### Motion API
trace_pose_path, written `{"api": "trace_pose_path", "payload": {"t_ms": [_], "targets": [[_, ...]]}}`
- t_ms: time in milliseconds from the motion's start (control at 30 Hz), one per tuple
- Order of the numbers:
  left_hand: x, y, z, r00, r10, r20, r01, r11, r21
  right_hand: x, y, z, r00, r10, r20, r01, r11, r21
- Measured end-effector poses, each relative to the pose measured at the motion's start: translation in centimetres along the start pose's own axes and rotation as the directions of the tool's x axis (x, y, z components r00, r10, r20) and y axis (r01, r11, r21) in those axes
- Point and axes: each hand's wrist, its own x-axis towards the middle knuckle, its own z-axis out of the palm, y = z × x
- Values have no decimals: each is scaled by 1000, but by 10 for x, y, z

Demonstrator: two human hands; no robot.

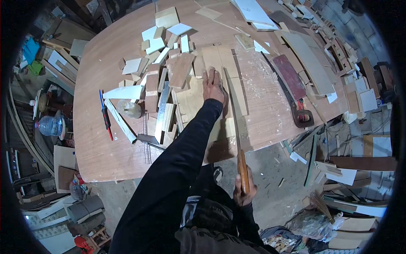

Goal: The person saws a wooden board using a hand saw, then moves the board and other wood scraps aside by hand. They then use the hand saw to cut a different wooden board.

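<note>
Saw (pixel 237 135) in my right hand (pixel 246 190): the fingers are curled closed around its wooden handle (pixel 242 169), out past the near edge of the table (pixel 101 156). The blade (pixel 231 101) runs forward over the pale board (pixel 213 55), just beside my left hand (pixel 214 86), though whether it bites into the wood I cannot tell. That left hand rests palm down on the board, fingers nearly straight and close together, gripping nothing. The board lies on the table (one piece or two towards the edge, I can't make out), with a brown block (pixel 182 70) and a heap of offcuts (pixel 151 84) crowding its left side.

What worries me most is how near my knuckles are to the blade. A sideways jump, from a twist of my wrist or a hard spot in the grain, could carry it into my fingers. I see nothing clamping the board, so too light a palm could let it skid. A dragging sleeve (pixel 169 156) might also tip offcuts into the way.
</note>
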Motion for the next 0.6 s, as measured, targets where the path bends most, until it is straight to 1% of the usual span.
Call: {"api": "trace_pose_path", "payload": {"t_ms": [67,100,167,200,267,300,333,400,467,500,533,567,600], "targets": [[-1,-2,3,993,95,-62,-91,994,64,17,-13,-2,971,215,105,-222,973,63],[4,-1,2,992,103,-71,-98,993,67,18,-13,-1,973,207,99,-214,974,69],[0,2,1,999,31,-37,-29,999,46,10,-11,-6,964,232,130,-245,965,98],[3,3,-3,998,32,-45,-30,998,46,4,-1,-5,966,224,128,-238,966,100],[-1,7,-9,1000,8,-30,-9,1000,-23,-13,23,-6,978,201,57,-206,974,93],[-7,7,-8,1000,0,-18,-1,1000,-23,-8,18,-4,977,212,-15,-212,977,18],[-3,7,-8,1000,-11,-5,10,1000,-14,-9,16,-5,976,216,-18,-216,976,19],[-3,8,-8,1000,-14,18,14,1000,-7,-13,8,-10,999,37,31,-35,998,-54],[1,7,-7,1000,-12,15,12,1000,6,-8,1,-12,999,28,43,-26,998,-49],[-1,2,1,999,24,-35,-23,999,29,-5,-2,-12,986,147,83,-148,989,1],[-2,3,1,999,25,-32,-24,999,29,2,-8,-12,957,262,125,-270,962,47],[-4,3,1,1000,17,-1,-17,998,58,14,-16,-13,940,300,162,-309,951,33],[2,2,0,1000,14,20,-15,996,91,14,-14,-10,942,294,159,-304,952,41]]}}
